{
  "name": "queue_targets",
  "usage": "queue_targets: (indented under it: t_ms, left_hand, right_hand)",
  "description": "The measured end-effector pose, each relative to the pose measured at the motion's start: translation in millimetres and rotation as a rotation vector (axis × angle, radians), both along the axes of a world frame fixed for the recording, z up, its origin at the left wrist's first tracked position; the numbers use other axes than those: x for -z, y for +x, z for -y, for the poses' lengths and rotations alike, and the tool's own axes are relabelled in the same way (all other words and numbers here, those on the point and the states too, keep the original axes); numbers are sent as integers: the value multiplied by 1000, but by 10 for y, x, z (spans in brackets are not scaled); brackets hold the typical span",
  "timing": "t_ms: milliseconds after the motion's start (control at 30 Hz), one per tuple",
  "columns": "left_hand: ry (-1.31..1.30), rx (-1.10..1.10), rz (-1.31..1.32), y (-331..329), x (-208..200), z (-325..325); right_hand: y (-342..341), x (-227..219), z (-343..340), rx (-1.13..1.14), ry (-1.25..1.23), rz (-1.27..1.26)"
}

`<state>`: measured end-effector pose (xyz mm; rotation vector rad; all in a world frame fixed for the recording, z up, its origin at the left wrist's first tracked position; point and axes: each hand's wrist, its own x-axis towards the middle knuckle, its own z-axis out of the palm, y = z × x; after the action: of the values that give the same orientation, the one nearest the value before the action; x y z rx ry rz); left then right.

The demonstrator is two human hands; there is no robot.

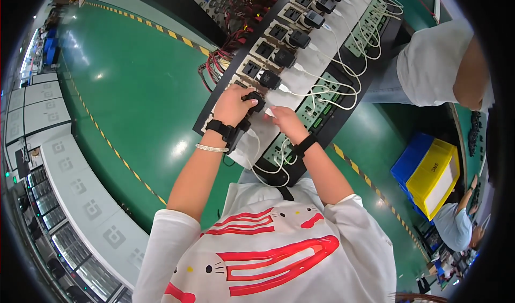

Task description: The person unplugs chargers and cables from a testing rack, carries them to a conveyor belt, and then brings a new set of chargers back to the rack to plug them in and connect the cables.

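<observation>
A long bench (pixel 316 53) carries a row of sockets with black power adapters plugged in. My left hand (pixel 232 108) is closed around a black power adapter (pixel 255 102) at the near end of the row. Just to its right, my right hand (pixel 288 122) pinches a white cable plug (pixel 270 112), close to that adapter's right side. Whether the plug touches the adapter, I cannot tell. Beyond my hands sits another adapter (pixel 270 79) with a white plug in it. White cables (pixel 351 83) loop over to green socket boards (pixel 326 96) along the bench's right side.
Red wires (pixel 214 61) bunch along the bench's left edge. A co-worker in a white shirt (pixel 434 61) stands to the right of the bench. Blue and yellow bins (pixel 432 177) stand at the right. White cabinets (pixel 80 174) line the left, across the green floor (pixel 134 83).
</observation>
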<state>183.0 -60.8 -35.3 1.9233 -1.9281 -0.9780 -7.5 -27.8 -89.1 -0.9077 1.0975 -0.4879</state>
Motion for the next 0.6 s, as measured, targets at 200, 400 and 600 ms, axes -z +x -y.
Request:
queue_targets:
  t_ms: [200,400,600]
  left_hand:
    - [7,-51,-33,2,12,-15]
    - [29,-49,-30,-11,-21,4]
    - [27,-32,-2,-19,-50,11]
  right_hand:
    - [20,-58,-86,106,-50,-40]
    - [111,25,-181,292,-48,28]
    - [221,-43,-187,433,109,154]
